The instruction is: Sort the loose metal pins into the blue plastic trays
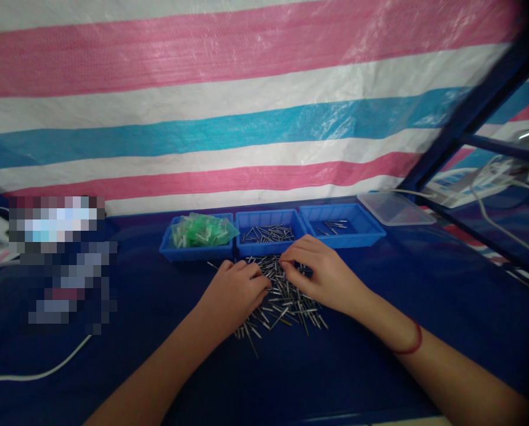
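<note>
A loose pile of thin metal pins point(291, 299), silver and dark, lies on the blue tabletop between my hands; their exact kind is too small to tell. My left hand point(235, 291) rests over the pile's left side with its fingers curled down and thumb drawn in. At the pile's upper right, my right hand point(324, 269) is closed in a pinch, thumb and forefinger tips together. Whatever either hand's fingertips hold is hidden or too small to see. Just behind the pile, the middle blue bin point(268, 245) contains many similar pins.
The left blue bin point(197, 254) holds green-and-clear plastic bags point(202, 231). A few pins lie in the right blue bin point(357, 238). Behind it is a clear plastic lid point(397, 209). A white cable point(47, 374) crosses the table point(291, 378) at left; a striped sheet point(247, 130) hangs behind.
</note>
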The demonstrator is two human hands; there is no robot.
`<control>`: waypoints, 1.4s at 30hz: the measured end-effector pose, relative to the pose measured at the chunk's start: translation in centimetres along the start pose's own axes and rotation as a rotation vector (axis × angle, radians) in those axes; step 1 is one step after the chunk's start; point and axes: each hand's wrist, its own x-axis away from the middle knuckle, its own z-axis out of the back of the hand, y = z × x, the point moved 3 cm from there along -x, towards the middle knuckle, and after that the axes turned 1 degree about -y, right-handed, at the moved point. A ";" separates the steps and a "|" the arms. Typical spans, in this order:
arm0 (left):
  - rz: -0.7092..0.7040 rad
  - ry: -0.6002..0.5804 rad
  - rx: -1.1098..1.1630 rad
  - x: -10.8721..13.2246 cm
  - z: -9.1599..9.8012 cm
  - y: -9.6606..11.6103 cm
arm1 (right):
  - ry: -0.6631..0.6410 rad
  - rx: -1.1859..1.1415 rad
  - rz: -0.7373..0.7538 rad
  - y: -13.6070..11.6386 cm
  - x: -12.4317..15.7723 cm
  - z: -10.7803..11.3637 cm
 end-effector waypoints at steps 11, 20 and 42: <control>0.039 0.144 0.137 -0.3 0.0 -0.8 | -0.191 -0.065 0.053 -0.3 0.2 -1.2; 0.221 0.419 0.778 -0.4 -0.1 -1.2 | -0.081 -0.258 -0.091 0.1 0.2 -0.8; 0.227 0.454 0.790 -0.4 0.6 -1.1 | 0.005 -0.479 -0.289 0.6 0.4 -1.1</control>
